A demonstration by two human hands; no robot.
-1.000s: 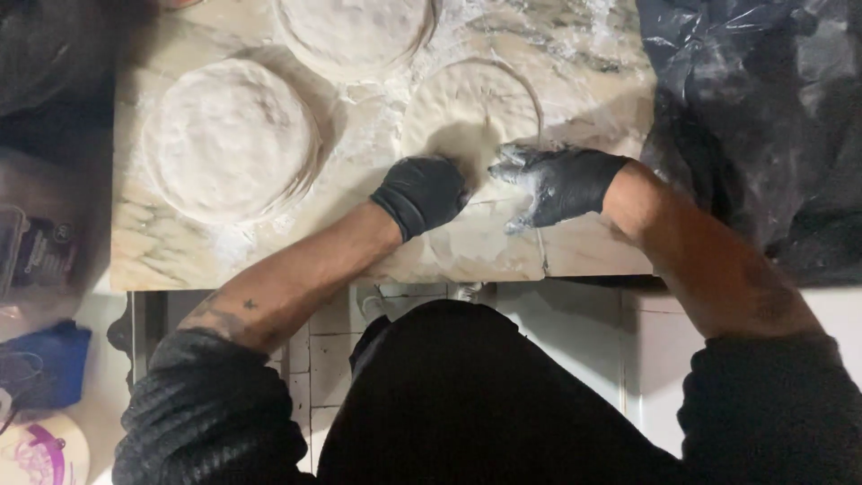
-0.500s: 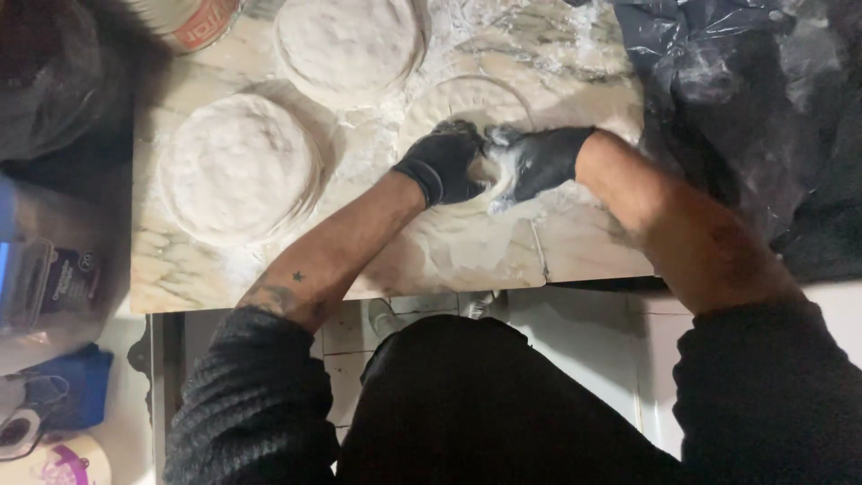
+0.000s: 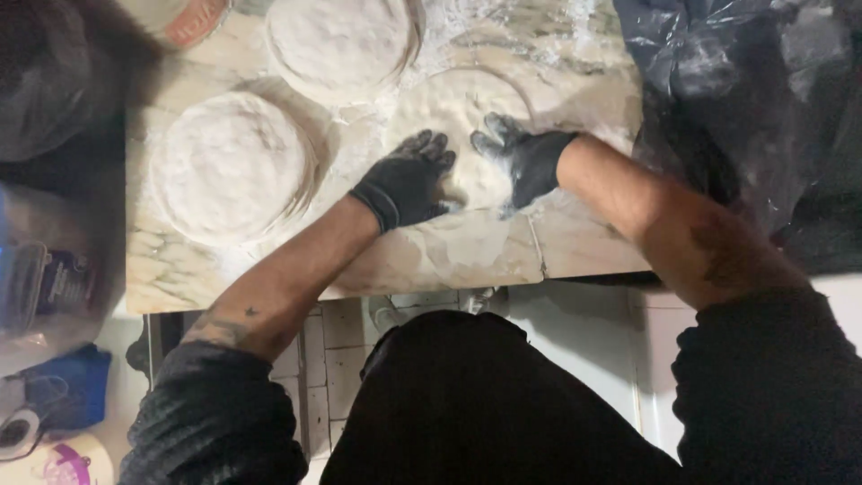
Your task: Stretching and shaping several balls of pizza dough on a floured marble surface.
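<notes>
Dough [image 3: 462, 117] sits flat on the floury marble counter [image 3: 269, 269], a pale round disc in front of the person, and both gloved hands are on its near edge. It looks soft and stretchy, light for its size, and likely to tear if pulled thin in one spot; the flour dusting should keep it from sticking. The thicker rim reads as the safest place to take hold, with spread fingers rather than a pinch.

Left hand [image 3: 406, 182], in a black glove, lies palm-down on the disc's lower left edge, fingers splayed and pointing away from the body, pressing rather than gripping. Nothing is clasped in it. Right hand [image 3: 525, 160], gloved too and streaked white with flour, comes in from the right with the wrist bent, fingers fanned out and laid over the disc's lower right part. It is flat and unclenched as well, holding nothing. The two hands sit close together, fingertips nearly meeting over the dough.

Both forearms are bare, sleeves pushed up to the elbows, and they angle in from either side of the body.

Two more floured rounds wait on the counter: one disc [image 3: 232, 166] to the left, another disc [image 3: 341, 40] at the top. A black plastic bag [image 3: 745, 99] bunches up on the right.
</notes>
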